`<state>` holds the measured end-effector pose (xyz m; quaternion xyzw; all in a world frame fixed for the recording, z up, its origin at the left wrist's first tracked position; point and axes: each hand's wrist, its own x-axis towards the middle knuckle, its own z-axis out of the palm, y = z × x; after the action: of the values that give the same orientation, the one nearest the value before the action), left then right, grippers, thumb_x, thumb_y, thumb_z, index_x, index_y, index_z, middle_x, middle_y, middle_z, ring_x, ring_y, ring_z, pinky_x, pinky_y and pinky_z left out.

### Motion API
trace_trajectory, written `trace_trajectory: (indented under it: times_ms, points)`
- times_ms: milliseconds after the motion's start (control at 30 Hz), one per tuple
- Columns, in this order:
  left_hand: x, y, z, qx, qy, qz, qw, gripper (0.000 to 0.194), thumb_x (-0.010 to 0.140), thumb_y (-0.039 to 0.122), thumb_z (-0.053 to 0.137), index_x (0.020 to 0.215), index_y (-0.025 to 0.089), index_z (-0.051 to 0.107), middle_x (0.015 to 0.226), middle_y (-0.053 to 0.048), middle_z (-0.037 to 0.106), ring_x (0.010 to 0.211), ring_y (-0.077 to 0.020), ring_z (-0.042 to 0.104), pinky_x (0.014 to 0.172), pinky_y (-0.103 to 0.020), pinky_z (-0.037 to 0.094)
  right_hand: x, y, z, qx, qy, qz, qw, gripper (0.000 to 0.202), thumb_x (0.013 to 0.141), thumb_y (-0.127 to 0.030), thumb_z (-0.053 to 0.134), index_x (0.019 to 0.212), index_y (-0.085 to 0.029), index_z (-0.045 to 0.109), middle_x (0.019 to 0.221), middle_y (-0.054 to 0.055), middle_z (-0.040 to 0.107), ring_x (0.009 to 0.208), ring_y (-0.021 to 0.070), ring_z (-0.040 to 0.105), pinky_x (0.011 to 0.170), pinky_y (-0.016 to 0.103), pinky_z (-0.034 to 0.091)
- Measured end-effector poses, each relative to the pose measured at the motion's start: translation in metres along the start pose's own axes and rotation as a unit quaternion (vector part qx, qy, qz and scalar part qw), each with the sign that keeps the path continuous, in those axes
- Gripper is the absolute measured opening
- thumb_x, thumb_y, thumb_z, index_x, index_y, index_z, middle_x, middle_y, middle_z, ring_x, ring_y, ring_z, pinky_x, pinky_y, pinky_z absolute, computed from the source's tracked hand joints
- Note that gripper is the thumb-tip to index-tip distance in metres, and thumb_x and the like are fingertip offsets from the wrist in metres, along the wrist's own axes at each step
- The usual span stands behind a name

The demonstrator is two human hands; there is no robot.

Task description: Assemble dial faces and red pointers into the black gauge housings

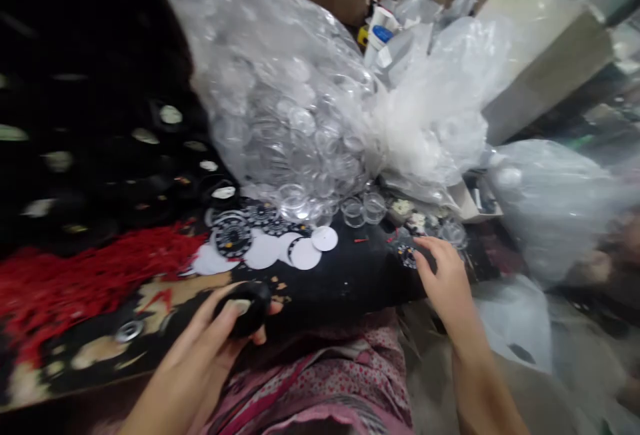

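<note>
The big clear bag [280, 75] is the landmark; creases and glare blur the round clear pieces inside it, and their count cannot be made out. Nearer the person than the bag and a little to its left, the left hand [213, 332] has its fingers closed around a black round piece [253, 312] with a pale centre. The fingers cover much of that piece, so its far side and underside are hidden. To the right of the bag and nearer the person, the right hand [445, 275] has thumb and forefinger slightly apart beside a small dark dial [407, 256]; blur leaves unclear whether they grip it, and the remaining fingers are hard to make out.

Just in front of the bag, white discs [305, 253] overlap, partly hiding 1 another, with a black marked dial [233, 236] at their left end. At the bag's front right edge stand 2 clear round cups [354, 212]. Left of the bag, black pieces with pale centres [145, 202] sink into shadow, their outlines mostly lost; in front of these, a red heap [90, 275] is smeared by blur and cut off by the picture's left edge.
</note>
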<state>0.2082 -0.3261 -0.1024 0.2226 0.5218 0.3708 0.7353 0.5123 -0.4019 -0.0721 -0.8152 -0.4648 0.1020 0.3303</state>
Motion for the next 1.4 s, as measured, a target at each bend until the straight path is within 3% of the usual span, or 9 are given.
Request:
trace_trajectory:
  times_ms: [167, 267, 367, 533, 700, 867, 967, 1233, 1400]
  points:
    - [-0.002, 0.002, -0.011, -0.024, -0.035, 0.02, 0.999, 0.037, 0.076, 0.044, 0.078, 0.104, 0.022, 0.069, 0.085, -0.003, 0.074, 0.066, -0.0142, 0.062, 0.065, -0.022, 0.055, -0.006, -0.062, 0.057, 0.031, -0.169, -0.184, 0.968, 0.02, 0.096, -0.024, 0.052, 0.108, -0.023, 0.067, 0.109, 0.007, 0.069, 0.105, 0.0229, 0.062, 0.096, 0.043, 0.046]
    - [-0.002, 0.003, -0.018, -0.031, -0.012, 0.023, 0.999, 0.036, 0.078, 0.044, 0.075, 0.107, 0.023, 0.069, 0.092, -0.003, 0.075, 0.071, -0.0145, 0.064, 0.069, -0.022, 0.055, 0.002, -0.083, 0.084, -0.066, -0.161, -0.19, 0.966, 0.026, 0.092, -0.024, 0.06, 0.117, -0.018, 0.065, 0.114, 0.01, 0.067, 0.105, 0.0279, 0.061, 0.094, 0.047, 0.046]
    - [0.0, 0.003, -0.02, -0.054, -0.001, 0.028, 0.998, 0.036, 0.077, 0.042, 0.078, 0.108, 0.025, 0.07, 0.098, -0.003, 0.076, 0.076, -0.0148, 0.067, 0.074, -0.021, 0.056, 0.013, -0.082, 0.097, -0.161, -0.143, -0.188, 0.958, 0.039, 0.087, -0.031, 0.069, 0.122, -0.014, 0.063, 0.119, 0.015, 0.065, 0.109, 0.0346, 0.058, 0.093, 0.053, 0.046]
    - [0.002, 0.008, -0.013, -0.103, -0.049, 0.009, 0.993, 0.036, 0.085, 0.043, 0.069, 0.115, 0.024, 0.07, 0.11, -0.007, 0.076, 0.095, -0.0202, 0.069, 0.079, -0.024, 0.057, 0.021, -0.073, 0.097, -0.137, -0.132, -0.23, 0.954, 0.021, 0.094, -0.023, 0.058, 0.11, -0.014, 0.069, 0.108, 0.011, 0.069, 0.102, 0.0273, 0.062, 0.095, 0.043, 0.048]
    - [0.003, 0.01, -0.015, -0.123, -0.057, -0.023, 0.99, 0.043, 0.086, 0.047, 0.065, 0.119, 0.02, 0.069, 0.117, -0.01, 0.073, 0.113, -0.0275, 0.065, 0.086, -0.03, 0.057, 0.022, -0.073, 0.096, -0.181, -0.131, -0.232, 0.947, 0.044, 0.088, -0.032, 0.067, 0.125, -0.009, 0.061, 0.114, 0.017, 0.065, 0.106, 0.0325, 0.06, 0.093, 0.048, 0.05]
    - [0.003, 0.004, -0.02, -0.149, -0.061, -0.049, 0.986, 0.046, 0.088, 0.048, 0.062, 0.123, 0.018, 0.067, 0.118, -0.012, 0.073, 0.11, -0.0271, 0.066, 0.087, -0.032, 0.056, 0.026, -0.077, 0.095, -0.249, -0.13, -0.25, 0.927, 0.022, 0.089, -0.028, 0.063, 0.1, -0.01, 0.069, 0.099, 0.015, 0.066, 0.094, 0.0298, 0.064, 0.085, 0.042, 0.054]
    - [0.003, 0.006, -0.018, -0.169, -0.066, -0.053, 0.982, 0.04, 0.093, 0.044, 0.058, 0.12, 0.017, 0.068, 0.118, -0.013, 0.074, 0.106, -0.0251, 0.068, 0.088, -0.034, 0.055, 0.029, -0.076, 0.09, -0.251, -0.127, -0.277, 0.919, 0.023, 0.089, -0.024, 0.058, 0.102, -0.01, 0.07, 0.092, 0.014, 0.07, 0.088, 0.0297, 0.067, 0.082, 0.041, 0.055]
    - [0.002, 0.013, -0.013, -0.198, -0.059, -0.062, 0.977, 0.035, 0.1, 0.033, 0.047, 0.113, 0.01, 0.07, 0.114, -0.018, 0.074, 0.096, -0.0223, 0.072, 0.088, -0.034, 0.056, 0.043, -0.064, 0.091, -0.124, -0.011, -0.275, 0.953, 0.036, 0.089, -0.017, 0.042, 0.113, -0.012, 0.069, 0.107, 0.013, 0.074, 0.095, 0.0236, 0.071, 0.088, 0.036, 0.054]
    - [0.001, 0.016, -0.013, -0.205, -0.052, -0.084, 0.974, 0.036, 0.1, 0.032, 0.045, 0.11, 0.009, 0.071, 0.117, -0.02, 0.073, 0.103, -0.026, 0.071, 0.089, -0.036, 0.057, 0.035, -0.067, 0.106, -0.059, -0.049, -0.225, 0.971, 0.035, 0.088, -0.018, 0.043, 0.115, -0.012, 0.065, 0.101, 0.013, 0.07, 0.091, 0.0236, 0.067, 0.084, 0.039, 0.054]
